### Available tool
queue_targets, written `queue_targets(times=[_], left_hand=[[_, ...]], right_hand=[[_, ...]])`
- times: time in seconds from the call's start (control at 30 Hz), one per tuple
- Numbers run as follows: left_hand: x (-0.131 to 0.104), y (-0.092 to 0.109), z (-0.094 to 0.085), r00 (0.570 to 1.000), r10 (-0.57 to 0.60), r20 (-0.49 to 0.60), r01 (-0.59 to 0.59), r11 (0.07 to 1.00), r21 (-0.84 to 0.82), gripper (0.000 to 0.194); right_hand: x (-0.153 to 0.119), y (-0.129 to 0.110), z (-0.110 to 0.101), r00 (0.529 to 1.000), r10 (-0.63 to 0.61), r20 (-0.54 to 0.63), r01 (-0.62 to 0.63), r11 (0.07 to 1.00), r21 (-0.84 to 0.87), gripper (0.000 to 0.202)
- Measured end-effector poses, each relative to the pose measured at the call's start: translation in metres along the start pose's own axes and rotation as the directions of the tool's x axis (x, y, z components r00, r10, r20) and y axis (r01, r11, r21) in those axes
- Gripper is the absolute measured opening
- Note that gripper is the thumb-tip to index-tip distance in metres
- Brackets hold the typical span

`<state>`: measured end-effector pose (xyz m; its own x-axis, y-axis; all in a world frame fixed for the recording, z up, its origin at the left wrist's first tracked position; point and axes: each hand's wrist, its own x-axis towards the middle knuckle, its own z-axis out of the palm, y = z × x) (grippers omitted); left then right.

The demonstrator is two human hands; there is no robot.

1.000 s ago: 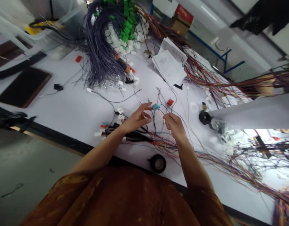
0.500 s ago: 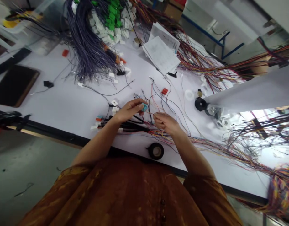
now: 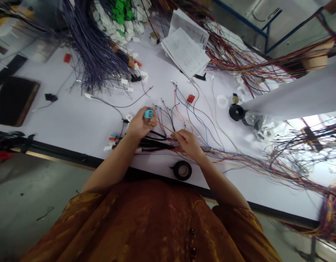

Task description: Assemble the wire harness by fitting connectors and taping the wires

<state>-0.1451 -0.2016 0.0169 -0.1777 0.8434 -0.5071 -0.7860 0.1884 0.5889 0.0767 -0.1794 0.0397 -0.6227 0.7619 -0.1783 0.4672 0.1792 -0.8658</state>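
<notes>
My left hand (image 3: 141,123) is closed on a light blue connector (image 3: 148,114), whose face with several holes shows at the fingertips. An orange wire (image 3: 164,124) runs from the connector to my right hand (image 3: 185,140), where finger and thumb pinch it. Below both hands lies a bundle of wires (image 3: 225,155), with black-sleeved branches (image 3: 154,144) at its left end. Loose wire ends with small metal tips fan out on the table just beyond the hands.
A black tape roll (image 3: 182,170) lies near the table's front edge. Purple wires (image 3: 88,54) and papers (image 3: 186,51) are at the back. A red connector (image 3: 190,98) sits beyond my right hand. On the left is a dark flat box (image 3: 15,100).
My left hand has moved left and turned, so the connector's holed face now shows. The orange wire is stretched between the hands. The camera view has shifted slightly.
</notes>
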Motion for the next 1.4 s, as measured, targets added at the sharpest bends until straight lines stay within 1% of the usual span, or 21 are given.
queue_targets(times=[0.07,0.13,0.17,0.2,0.3,0.37,0.47,0.53,0.6,0.63,0.73,0.8,0.87,0.93,1.0,1.07,1.13,1.2,1.3,1.4], left_hand=[[0.000,0.004,-0.001,0.999,-0.004,0.037,0.008,0.996,-0.084,0.023],[-0.002,0.007,-0.001,0.997,0.039,0.069,-0.035,0.997,-0.062,0.026],[-0.003,0.007,-0.001,0.996,0.052,0.075,-0.049,0.998,-0.036,0.028],[-0.004,0.008,0.000,0.995,0.058,0.077,-0.057,0.998,-0.009,0.030],[-0.004,0.007,0.002,0.995,0.049,0.083,-0.053,0.997,0.047,0.041],[-0.003,0.006,0.003,0.993,0.041,0.107,-0.046,0.998,0.047,0.047],[-0.002,0.005,0.003,0.988,0.050,0.147,-0.054,0.998,0.023,0.048],[-0.002,0.004,0.003,0.986,0.059,0.154,-0.063,0.998,0.019,0.049],[-0.001,0.004,0.002,0.989,0.058,0.138,-0.062,0.998,0.020,0.049],[-0.001,0.004,0.002,0.991,0.052,0.122,-0.055,0.998,0.022,0.048],[0.000,0.004,0.000,0.996,0.029,0.081,-0.031,0.999,0.027,0.046],[0.001,0.004,-0.001,0.997,0.029,0.076,-0.032,0.999,0.030,0.046],[0.001,0.003,-0.002,0.995,0.050,0.081,-0.053,0.998,0.033,0.045],[0.001,0.002,-0.003,0.993,0.069,0.095,-0.072,0.997,0.034,0.045],[0.001,0.002,-0.003,0.993,0.062,0.104,-0.066,0.997,0.034,0.046],[0.001,0.001,-0.003,0.994,0.051,0.098,-0.054,0.998,0.032,0.046],[0.001,0.001,-0.003,0.995,0.058,0.086,-0.061,0.998,0.027,0.046],[0.001,0.001,-0.003,0.995,0.064,0.074,-0.066,0.998,0.022,0.045],[0.000,0.001,-0.003,0.997,0.068,0.047,-0.070,0.997,0.043,0.045],[-0.001,-0.001,-0.002,0.993,0.116,0.029,-0.118,0.989,0.089,0.042]], right_hand=[[0.006,0.005,-0.001,0.992,0.116,0.043,-0.121,0.984,0.131,0.033],[0.015,0.008,-0.002,0.977,0.200,0.077,-0.211,0.961,0.181,0.033],[0.021,0.009,-0.002,0.977,0.205,0.067,-0.213,0.964,0.162,0.032],[0.028,0.009,-0.001,0.982,0.185,0.040,-0.189,0.975,0.118,0.029],[0.050,0.004,0.004,0.997,0.062,-0.040,-0.064,0.996,-0.065,0.021],[0.066,-0.002,0.011,0.999,0.026,-0.043,-0.033,0.983,-0.183,0.017],[0.084,-0.012,0.024,0.998,0.032,-0.046,-0.045,0.946,-0.320,0.018],[0.090,-0.016,0.031,0.996,0.034,-0.080,-0.060,0.932,-0.357,0.019],[0.091,-0.020,0.032,0.993,0.055,-0.101,-0.089,0.922,-0.376,0.018],[0.091,-0.020,0.032,0.993,0.082,-0.086,-0.109,0.917,-0.383,0.017],[0.088,-0.019,0.027,0.983,0.182,0.008,-0.165,0.906,-0.390,0.012],[0.088,-0.015,0.025,0.980,0.194,0.048,-0.165,0.919,-0.359,0.008],[0.087,-0.011,0.023,0.986,0.158,0.057,-0.135,0.946,-0.293,0.005],[0.086,-0.008,0.020,0.988,0.140,0.062,-0.125,0.972,-0.198,0.003],[0.083,-0.008,0.017,0.981,0.174,0.088,-0.168,0.983,-0.073,0.005],[0.079,-0.011,0.013,0.963,0.223,0.149,-0.233,0.971,0.051,0.007],[0.076,-0.014,0.009,0.944,0.238,0.229,-0.273,0.952,0.136,0.008],[0.075,-0.017,0.007,0.932,0.222,0.288,-0.281,0.942,0.183,0.007],[0.077,-0.017,0.005,0.920,0.191,0.343,-0.285,0.926,0.249,0.007],[0.080,-0.012,0.005,0.909,0.182,0.376,-0.303,0.907,0.292,0.010]])
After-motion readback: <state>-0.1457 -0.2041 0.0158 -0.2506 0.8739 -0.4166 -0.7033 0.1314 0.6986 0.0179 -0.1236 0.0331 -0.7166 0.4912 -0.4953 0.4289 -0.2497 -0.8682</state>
